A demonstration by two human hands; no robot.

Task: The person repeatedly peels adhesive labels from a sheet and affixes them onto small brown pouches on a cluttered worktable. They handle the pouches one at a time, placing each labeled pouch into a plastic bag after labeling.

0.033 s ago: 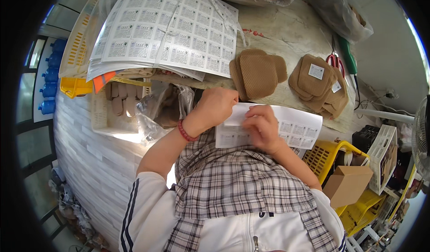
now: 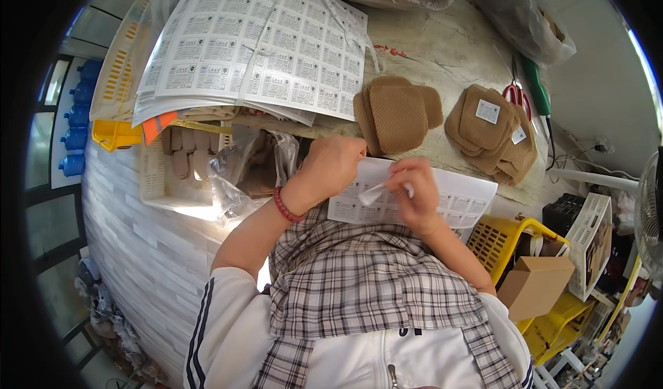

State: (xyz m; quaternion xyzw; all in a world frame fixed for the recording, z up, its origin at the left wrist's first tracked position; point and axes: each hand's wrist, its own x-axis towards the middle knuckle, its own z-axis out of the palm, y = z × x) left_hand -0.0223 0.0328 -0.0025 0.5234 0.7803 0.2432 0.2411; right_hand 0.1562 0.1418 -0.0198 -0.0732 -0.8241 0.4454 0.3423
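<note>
Right hand (image 2: 418, 195) had drawn back a little to the right since the earlier frame, and a curled white slip (image 2: 373, 195) now showed at its fingers; the sheet (image 2: 471, 197) had shifted slightly at its lower left corner, while the left hand (image 2: 327, 169) had hardly moved. Step in hand, as I judged it from where I stood: peeling a strip off the label sheet. Next move seemed to call for getting the slip clear without letting it stick back, with the left grip holding the sheet steady. Could not tell whether the slip was a label, a margin or backing. It stuck out to the left from between the right thumb and fingers, which were bent and pinched on it, a bit blurred. Sheet lay over the apron (image 2: 345, 278), just beyond the person's waist, its printed rows facing up, passing beneath the right fingers and showing to both sides of them. Left fingers were curled closed at the sheet's upper left edge, apparently gripping it; their tips were hidden. Plain brown pads (image 2: 399, 116) sat on the table (image 2: 442, 47) just beyond the left fist; labelled pads (image 2: 475, 128) lay farther right, near the scissors (image 2: 511, 93). Big label stack (image 2: 276, 54) was at the table's left, touched by neither hand.
</note>
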